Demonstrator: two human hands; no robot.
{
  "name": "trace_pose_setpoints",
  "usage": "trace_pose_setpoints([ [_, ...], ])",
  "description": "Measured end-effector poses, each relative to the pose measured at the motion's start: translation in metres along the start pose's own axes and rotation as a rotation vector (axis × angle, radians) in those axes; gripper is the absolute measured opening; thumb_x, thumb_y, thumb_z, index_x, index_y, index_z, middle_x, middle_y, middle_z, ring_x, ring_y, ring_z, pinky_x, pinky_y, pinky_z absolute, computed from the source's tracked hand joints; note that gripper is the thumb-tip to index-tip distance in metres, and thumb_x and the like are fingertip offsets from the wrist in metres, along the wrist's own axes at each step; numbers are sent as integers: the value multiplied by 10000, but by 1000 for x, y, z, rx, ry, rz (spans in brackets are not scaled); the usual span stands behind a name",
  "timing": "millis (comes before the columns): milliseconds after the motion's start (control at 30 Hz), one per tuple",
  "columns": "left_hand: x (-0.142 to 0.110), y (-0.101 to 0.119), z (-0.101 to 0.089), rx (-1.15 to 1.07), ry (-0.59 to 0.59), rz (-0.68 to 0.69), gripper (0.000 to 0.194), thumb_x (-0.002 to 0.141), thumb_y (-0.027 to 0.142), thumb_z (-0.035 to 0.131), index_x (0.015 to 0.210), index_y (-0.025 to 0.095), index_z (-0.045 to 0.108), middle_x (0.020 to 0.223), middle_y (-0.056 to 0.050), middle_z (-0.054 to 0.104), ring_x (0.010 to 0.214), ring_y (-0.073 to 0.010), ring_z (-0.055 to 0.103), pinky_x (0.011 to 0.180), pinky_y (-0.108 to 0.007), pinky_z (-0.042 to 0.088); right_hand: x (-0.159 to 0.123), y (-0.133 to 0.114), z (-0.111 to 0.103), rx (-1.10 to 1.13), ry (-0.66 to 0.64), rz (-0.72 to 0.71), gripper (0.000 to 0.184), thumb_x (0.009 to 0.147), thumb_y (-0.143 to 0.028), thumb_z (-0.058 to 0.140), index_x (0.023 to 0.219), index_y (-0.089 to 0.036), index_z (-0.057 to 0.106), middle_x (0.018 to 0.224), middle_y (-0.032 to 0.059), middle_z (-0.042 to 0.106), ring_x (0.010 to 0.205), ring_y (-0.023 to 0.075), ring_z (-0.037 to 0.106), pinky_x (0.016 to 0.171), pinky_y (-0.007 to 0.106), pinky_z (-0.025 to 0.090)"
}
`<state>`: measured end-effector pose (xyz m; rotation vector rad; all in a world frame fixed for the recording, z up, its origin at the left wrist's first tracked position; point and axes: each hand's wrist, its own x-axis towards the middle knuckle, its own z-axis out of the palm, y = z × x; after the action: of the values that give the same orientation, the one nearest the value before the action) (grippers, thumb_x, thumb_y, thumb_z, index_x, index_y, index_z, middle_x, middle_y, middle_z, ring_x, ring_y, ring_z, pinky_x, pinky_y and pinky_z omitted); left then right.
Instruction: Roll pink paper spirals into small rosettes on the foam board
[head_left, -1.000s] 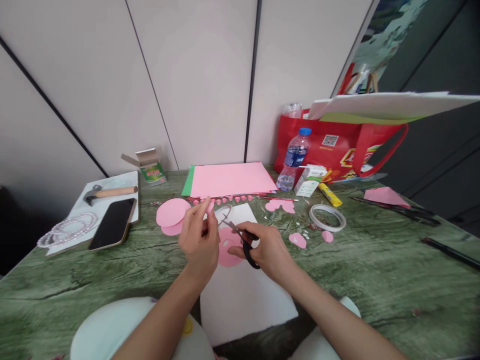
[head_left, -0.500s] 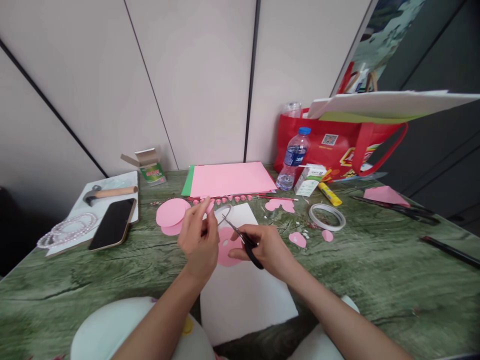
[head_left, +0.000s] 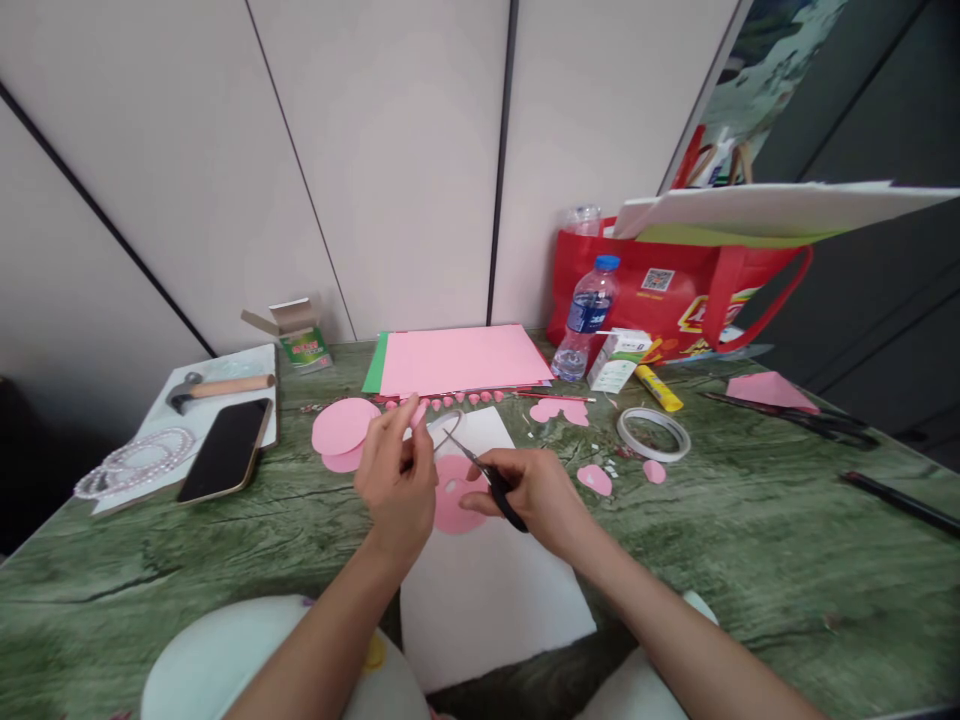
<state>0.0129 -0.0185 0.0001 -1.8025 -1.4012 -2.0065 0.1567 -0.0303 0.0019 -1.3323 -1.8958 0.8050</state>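
While the left hand [head_left: 394,478] pinches a small pink paper piece [head_left: 418,413] between its fingers, the right hand [head_left: 541,497] has its fingers curled around black-handled scissors [head_left: 501,492], tips pointing leftward. Between the hands, a pink paper disc [head_left: 454,516] with a hole lies on a white sheet [head_left: 495,605] on the desk [head_left: 315,555].

Pale panelled wall [head_left: 390,150], dark seams [head_left: 502,170]; green wood-grain tabletop [head_left: 765,540]; dark grey panels [head_left: 892,300] at right.

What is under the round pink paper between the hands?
A white paper sheet shows past the edge of the round pink paper; what lies directly beneath is covered.
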Motion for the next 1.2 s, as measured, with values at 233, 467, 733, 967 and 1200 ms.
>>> trace_pose_setpoints([
  [233, 0, 0, 1, 19, 17, -9, 259, 809, 143, 519, 1039, 230, 603, 873, -8, 557, 452, -1, 429, 417, -154, 395, 2, 3, -9, -176, 273, 2, 295, 670, -480, 613, 772, -205, 640, 525, -32, 506, 476, 98, 402, 473, 204, 274],
  [467, 0, 0, 0, 40, 19, -69, 264, 816, 166, 515, 1058, 235, 594, 861, -10, 551, 453, -8, 426, 419, -166, 377, 0, -6, -5, -244, 88, -35, 274, 648, -420, 655, 811, -210, 589, 670, -23, 577, 573, 116, 492, 522, 207, 301],
  [733, 1, -1, 1, 49, 43, -67, 255, 811, 162, 520, 1042, 233, 602, 857, -15, 558, 479, -21, 442, 424, -171, 374, -3, -7, 0, -322, 61, -18, 275, 647, -414, 668, 841, -232, 601, 674, -26, 588, 576, 116, 494, 509, 209, 268],
  [967, 0, -1, 1, 32, 31, -95, 257, 813, 167, 521, 1050, 227, 599, 862, -6, 544, 430, 1, 410, 400, -168, 365, -4, -8, 3, -341, 55, -8, 276, 651, -420, 670, 851, -236, 619, 676, -21, 613, 584, 122, 513, 524, 212, 275],
  [1200, 0, 2, 2, 32, 16, -141, 248, 820, 172, 510, 1049, 223, 593, 884, -8, 550, 392, 19, 409, 379, -158, 372, -4, -10, 4, -417, 49, 20, 230, 673, -416, 656, 833, -253, 626, 657, -21, 619, 573, 121, 521, 496, 216, 244],
])
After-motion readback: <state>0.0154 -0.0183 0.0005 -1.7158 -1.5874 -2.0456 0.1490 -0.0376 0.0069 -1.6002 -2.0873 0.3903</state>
